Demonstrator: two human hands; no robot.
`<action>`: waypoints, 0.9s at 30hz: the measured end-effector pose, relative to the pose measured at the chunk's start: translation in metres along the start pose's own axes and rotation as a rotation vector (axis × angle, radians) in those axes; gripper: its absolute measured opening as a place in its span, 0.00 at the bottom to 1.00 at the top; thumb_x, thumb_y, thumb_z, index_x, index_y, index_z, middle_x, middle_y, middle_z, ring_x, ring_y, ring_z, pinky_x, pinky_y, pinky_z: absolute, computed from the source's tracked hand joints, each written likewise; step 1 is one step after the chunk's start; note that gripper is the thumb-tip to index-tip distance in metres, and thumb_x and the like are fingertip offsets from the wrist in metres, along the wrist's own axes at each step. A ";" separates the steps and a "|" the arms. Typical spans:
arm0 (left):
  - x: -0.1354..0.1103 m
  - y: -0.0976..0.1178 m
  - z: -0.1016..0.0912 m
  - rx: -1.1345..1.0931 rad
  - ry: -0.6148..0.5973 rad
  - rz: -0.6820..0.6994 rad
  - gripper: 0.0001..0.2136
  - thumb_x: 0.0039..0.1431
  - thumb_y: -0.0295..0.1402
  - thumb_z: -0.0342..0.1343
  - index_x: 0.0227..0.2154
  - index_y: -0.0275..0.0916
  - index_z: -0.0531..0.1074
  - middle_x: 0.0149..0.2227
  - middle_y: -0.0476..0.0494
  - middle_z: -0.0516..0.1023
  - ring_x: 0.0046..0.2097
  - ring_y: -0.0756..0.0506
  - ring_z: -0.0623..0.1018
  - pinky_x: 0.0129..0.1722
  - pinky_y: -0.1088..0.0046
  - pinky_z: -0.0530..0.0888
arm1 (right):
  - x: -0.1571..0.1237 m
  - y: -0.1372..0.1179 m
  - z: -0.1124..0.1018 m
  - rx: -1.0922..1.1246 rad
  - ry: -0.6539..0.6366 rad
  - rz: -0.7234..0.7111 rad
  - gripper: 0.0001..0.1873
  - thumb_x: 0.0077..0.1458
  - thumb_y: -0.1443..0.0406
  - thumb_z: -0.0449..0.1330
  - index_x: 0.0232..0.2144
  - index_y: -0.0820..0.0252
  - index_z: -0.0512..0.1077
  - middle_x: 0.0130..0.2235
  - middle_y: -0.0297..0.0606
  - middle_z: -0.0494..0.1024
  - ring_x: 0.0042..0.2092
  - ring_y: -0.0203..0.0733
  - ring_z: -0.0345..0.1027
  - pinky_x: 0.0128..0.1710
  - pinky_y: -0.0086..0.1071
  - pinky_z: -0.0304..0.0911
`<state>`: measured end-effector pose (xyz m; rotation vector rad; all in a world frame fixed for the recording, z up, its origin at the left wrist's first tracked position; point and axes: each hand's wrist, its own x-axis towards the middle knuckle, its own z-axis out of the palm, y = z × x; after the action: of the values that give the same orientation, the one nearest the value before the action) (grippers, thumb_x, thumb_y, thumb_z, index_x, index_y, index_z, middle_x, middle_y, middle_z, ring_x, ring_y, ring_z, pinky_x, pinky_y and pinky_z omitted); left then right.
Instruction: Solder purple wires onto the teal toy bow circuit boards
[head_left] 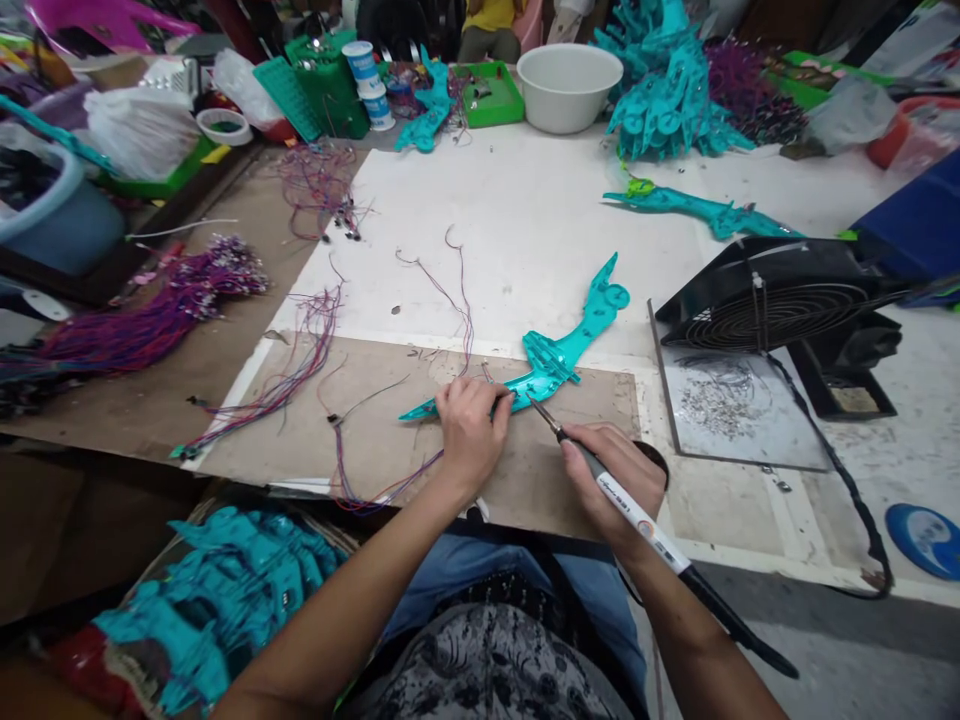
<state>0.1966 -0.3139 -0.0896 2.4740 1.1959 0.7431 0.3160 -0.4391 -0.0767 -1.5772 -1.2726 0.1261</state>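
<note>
My right hand point(616, 478) grips a soldering iron point(637, 520) like a pen, its tip pointing left at a shiny teal plastic part point(559, 368). Whether the tip touches the part, I cannot tell. That part is long and curved and lies slantwise on the brown board point(585, 480). Over its lower left end my left hand point(472, 425) is closed, thumb and fingers pinched on the part; anything small between the fingertips is hidden. Thin red and blue wires point(349, 470) run along the board to beneath my left wrist, and more thin wires point(465, 320) lie just beyond it.
A black fan point(765, 300) stands on a debris-strewn plate point(712, 410) at right. Wire bundles point(150, 310) lie left. Teal parts fill a container point(232, 590) below the table edge and form a pile point(667, 90) behind. A white basin point(570, 85) stands at the back; a person point(491, 25) sits beyond.
</note>
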 end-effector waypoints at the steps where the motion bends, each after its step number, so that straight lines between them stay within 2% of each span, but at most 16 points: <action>1: 0.000 0.000 0.001 0.003 -0.004 0.001 0.03 0.57 0.30 0.58 0.29 0.40 0.72 0.31 0.49 0.78 0.38 0.44 0.72 0.42 0.63 0.60 | 0.000 0.001 0.001 -0.003 0.002 -0.001 0.14 0.51 0.76 0.61 0.41 0.60 0.73 0.34 0.37 0.77 0.36 0.37 0.70 0.36 0.33 0.67; 9: -0.002 -0.001 0.004 0.031 0.007 0.057 0.03 0.58 0.32 0.57 0.30 0.41 0.73 0.31 0.48 0.77 0.39 0.43 0.71 0.43 0.63 0.59 | 0.001 0.002 0.004 -0.008 -0.002 -0.008 0.12 0.52 0.75 0.60 0.39 0.60 0.73 0.33 0.37 0.76 0.34 0.37 0.70 0.35 0.32 0.66; 22: -0.003 0.000 0.005 0.053 0.006 0.064 0.04 0.59 0.33 0.56 0.30 0.41 0.73 0.32 0.48 0.77 0.39 0.43 0.71 0.44 0.62 0.59 | 0.002 0.001 0.004 -0.050 -0.063 -0.082 0.11 0.53 0.73 0.59 0.40 0.60 0.73 0.32 0.39 0.77 0.34 0.39 0.70 0.35 0.34 0.68; 27: -0.002 0.000 0.005 0.061 0.000 0.060 0.04 0.59 0.33 0.56 0.30 0.41 0.73 0.31 0.47 0.77 0.39 0.42 0.71 0.44 0.62 0.59 | 0.001 0.000 -0.003 -0.056 -0.013 -0.059 0.12 0.54 0.73 0.59 0.40 0.59 0.74 0.32 0.38 0.76 0.35 0.39 0.71 0.35 0.34 0.68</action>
<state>0.1987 -0.3153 -0.0946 2.5696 1.1658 0.7334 0.3189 -0.4403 -0.0746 -1.5866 -1.3419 0.0642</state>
